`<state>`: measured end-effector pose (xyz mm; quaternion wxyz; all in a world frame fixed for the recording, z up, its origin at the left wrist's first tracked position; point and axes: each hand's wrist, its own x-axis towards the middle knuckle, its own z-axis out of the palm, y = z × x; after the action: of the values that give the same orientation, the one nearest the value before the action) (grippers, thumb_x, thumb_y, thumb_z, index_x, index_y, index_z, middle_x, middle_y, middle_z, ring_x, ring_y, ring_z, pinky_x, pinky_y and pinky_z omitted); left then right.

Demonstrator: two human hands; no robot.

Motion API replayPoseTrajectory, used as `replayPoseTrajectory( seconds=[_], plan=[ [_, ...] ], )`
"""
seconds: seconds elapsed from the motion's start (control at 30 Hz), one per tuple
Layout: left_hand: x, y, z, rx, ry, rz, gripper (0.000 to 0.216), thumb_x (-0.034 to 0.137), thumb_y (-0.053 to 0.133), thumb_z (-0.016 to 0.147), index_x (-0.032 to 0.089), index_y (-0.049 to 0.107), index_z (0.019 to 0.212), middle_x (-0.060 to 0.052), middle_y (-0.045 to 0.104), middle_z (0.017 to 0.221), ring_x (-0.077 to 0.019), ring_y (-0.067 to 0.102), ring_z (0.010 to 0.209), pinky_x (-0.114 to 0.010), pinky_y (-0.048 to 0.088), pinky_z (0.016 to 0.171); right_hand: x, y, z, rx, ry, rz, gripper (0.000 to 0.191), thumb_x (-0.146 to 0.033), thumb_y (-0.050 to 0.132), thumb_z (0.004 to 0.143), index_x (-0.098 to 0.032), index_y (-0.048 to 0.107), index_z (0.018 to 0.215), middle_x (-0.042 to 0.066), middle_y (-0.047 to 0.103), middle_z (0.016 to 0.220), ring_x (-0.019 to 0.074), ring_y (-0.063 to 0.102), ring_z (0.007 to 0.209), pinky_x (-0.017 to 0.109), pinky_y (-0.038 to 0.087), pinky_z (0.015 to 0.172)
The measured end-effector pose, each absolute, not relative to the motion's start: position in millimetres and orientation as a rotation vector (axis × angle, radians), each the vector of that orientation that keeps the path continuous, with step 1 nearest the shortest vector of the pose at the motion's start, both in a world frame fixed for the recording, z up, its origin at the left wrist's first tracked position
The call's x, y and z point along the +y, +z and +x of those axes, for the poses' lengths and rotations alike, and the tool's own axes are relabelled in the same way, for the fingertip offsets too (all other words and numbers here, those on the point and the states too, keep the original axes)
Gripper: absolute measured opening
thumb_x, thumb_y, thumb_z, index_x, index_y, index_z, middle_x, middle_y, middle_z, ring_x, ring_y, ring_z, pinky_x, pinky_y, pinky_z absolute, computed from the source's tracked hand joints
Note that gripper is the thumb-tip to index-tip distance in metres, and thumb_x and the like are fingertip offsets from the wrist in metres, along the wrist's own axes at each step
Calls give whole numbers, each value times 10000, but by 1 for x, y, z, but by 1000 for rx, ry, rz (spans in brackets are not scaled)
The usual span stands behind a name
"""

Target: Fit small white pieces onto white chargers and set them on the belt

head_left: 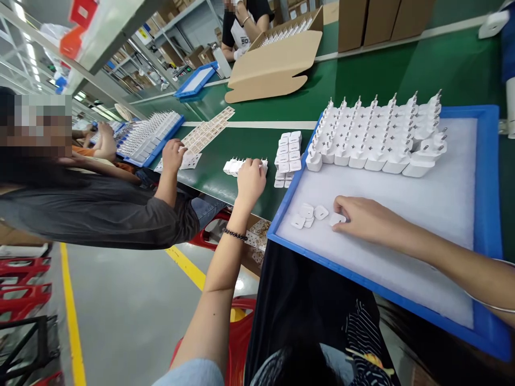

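Note:
My left hand (pixel 251 182) reaches over the green worktable, its fingers closed around the end of a short row of white plug chargers (pixel 232 166) with metal pins pointing up. Part of that row is hidden under the hand. Between thumb and fingers, my right hand (pixel 360 217) pinches a small white plastic cover (pixel 337 219) low over the padded tray. A few similar loose covers (pixel 308 210) lie just left of it on the white padding. Farther back on the tray stand rows of white pin-up chargers (pixel 374 134).
The tray's blue rim (pixel 341 262) overhangs the table edge. Stacked white pieces (pixel 288 153) stand left of it. A co-worker's hand (pixel 174 155) is near a label sheet (pixel 209 128) at left. An open cardboard box (pixel 273 61) and brown cartons (pixel 382 21) are behind.

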<state>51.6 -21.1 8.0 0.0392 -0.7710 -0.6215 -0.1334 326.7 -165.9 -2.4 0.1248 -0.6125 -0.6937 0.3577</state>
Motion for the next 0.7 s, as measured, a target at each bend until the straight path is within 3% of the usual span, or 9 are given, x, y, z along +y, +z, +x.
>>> replayPoseTrajectory(
  seconds=[0.2,0.27,0.33,0.47,0.57,0.7],
  plan=[
    [-20,-8,41,-1827,-568,-2507,464,18,372,896,159,660,1230,-174,616,1234,-290,653,1122,-449,545,997,-167,0,327,-2075,1083,-1733,283,-223,731,760,-240,501,596,24,615,608,197,546,576,310,296,518],
    [-20,-10,41,-1772,-565,-2550,538,-13,376,856,167,667,1271,-170,581,1282,-277,654,1115,-440,548,995,-167,2,328,-2072,1073,-1695,240,-197,712,777,-242,563,594,17,616,576,194,539,546,315,296,516],
    [-18,-10,42,-1709,-498,-2590,587,-33,397,816,200,701,1262,-154,547,1338,-266,658,1088,-437,547,990,-166,4,330,-2044,1039,-1661,155,-178,661,818,-257,697,689,24,683,634,210,578,582,323,328,543],
    [-15,-4,41,-1656,-296,-2637,565,-29,452,791,236,758,1186,-134,541,1349,-270,657,1032,-446,541,965,-165,6,329,-1942,1013,-1562,338,-121,522,880,-265,818,961,51,809,999,256,691,861,362,450,706],
    [-14,3,38,-1622,-237,-2603,451,21,515,835,255,769,1126,-127,574,1277,-292,642,1036,-478,531,959,-169,9,325,-1853,1125,-1467,375,-154,465,920,-235,802,1062,49,795,975,211,680,786,347,472,703],
    [-15,9,29,-1625,-265,-2662,394,53,592,847,235,749,1159,-123,566,1259,-287,638,1088,-470,535,1001,-176,16,320,-1665,1418,-1347,390,-256,566,902,-207,727,1254,50,760,1063,160,619,699,320,446,647]
  ],
)
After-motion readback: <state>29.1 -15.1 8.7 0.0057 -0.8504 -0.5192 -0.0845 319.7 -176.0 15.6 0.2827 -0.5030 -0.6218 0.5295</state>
